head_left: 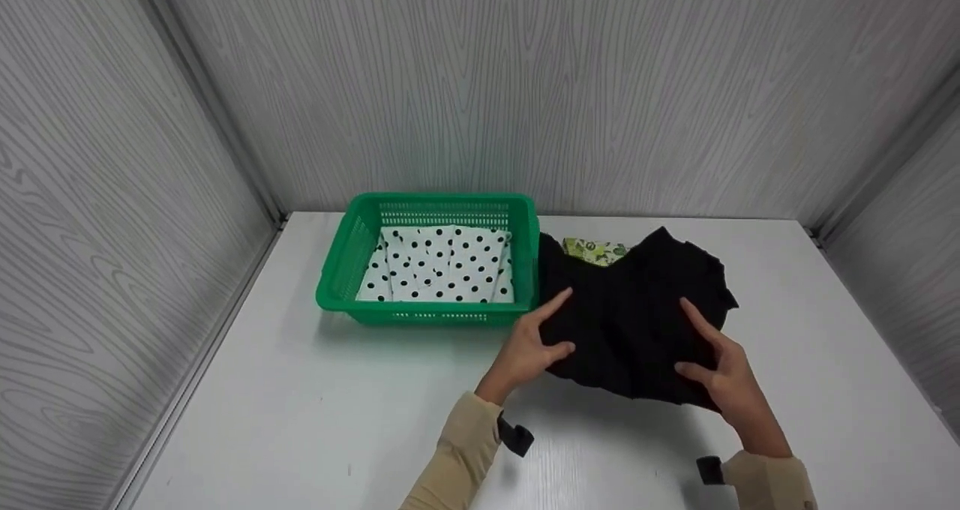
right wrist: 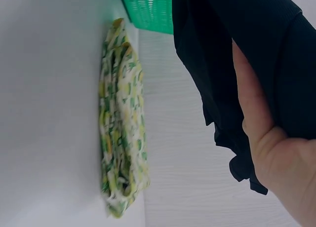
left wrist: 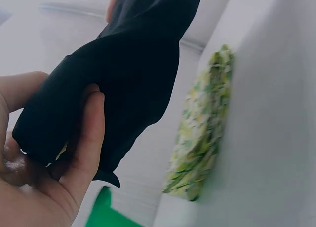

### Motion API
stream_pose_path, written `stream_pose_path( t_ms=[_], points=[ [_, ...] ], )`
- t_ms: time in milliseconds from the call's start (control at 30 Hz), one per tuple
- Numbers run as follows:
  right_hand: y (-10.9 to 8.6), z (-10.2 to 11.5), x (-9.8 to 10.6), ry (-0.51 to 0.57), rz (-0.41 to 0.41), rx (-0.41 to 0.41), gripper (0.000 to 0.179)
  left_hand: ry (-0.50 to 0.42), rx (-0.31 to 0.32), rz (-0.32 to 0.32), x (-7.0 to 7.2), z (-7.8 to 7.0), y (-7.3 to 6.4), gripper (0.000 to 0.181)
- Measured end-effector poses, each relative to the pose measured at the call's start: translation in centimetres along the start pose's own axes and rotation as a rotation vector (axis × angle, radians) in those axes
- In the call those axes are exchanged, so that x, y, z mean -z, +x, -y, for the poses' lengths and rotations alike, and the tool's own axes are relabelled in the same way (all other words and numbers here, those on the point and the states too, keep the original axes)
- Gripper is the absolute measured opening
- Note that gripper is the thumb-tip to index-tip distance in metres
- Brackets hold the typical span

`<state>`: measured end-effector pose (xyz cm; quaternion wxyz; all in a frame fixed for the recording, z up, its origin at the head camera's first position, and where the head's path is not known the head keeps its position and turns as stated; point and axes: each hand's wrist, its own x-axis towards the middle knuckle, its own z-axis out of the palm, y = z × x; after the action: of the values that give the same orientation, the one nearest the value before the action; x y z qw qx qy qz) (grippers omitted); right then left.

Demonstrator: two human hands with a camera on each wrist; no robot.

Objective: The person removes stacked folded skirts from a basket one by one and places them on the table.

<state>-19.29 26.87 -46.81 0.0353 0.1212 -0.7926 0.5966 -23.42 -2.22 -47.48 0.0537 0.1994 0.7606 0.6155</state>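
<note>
A black cloth garment [head_left: 630, 322] hangs spread between my two hands, lifted over the right half of the table. My left hand [head_left: 525, 352] grips its left side, fingers and thumb curled round the fabric, as the left wrist view shows. On the other side my right hand [head_left: 727, 375] holds the garment, its thumb [right wrist: 252, 94] lying along the cloth; the rest of those fingers are hidden behind it. Behind the garment lies a folded yellow-green patterned cloth [head_left: 596, 251], partly covered in the head view and seen whole in the right wrist view [right wrist: 123, 123].
A green plastic basket [head_left: 427, 307] stands left of the garment, near the back wall. Inside it lies a folded white cloth with black dots [head_left: 442, 264]. Grey wood-patterned panels [head_left: 480, 90] enclose the white table [head_left: 300, 397] at the back and both sides.
</note>
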Motion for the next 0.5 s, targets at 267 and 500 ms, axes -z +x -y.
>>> stream_pose_path(
  t_ms=[267, 500],
  points=[
    [-3.5, -2.2, 0.5, -0.016, 0.009, -0.203, 0.093, 0.003, 0.062, 0.102, -2.1, 2.5, -2.6, 0.077],
    [-5.0, -4.4, 1.2, -0.043, 0.047, -0.425, 0.095, -0.034, 0.156, 0.173, -3.3, 4.9, -3.9, 0.077]
  ],
)
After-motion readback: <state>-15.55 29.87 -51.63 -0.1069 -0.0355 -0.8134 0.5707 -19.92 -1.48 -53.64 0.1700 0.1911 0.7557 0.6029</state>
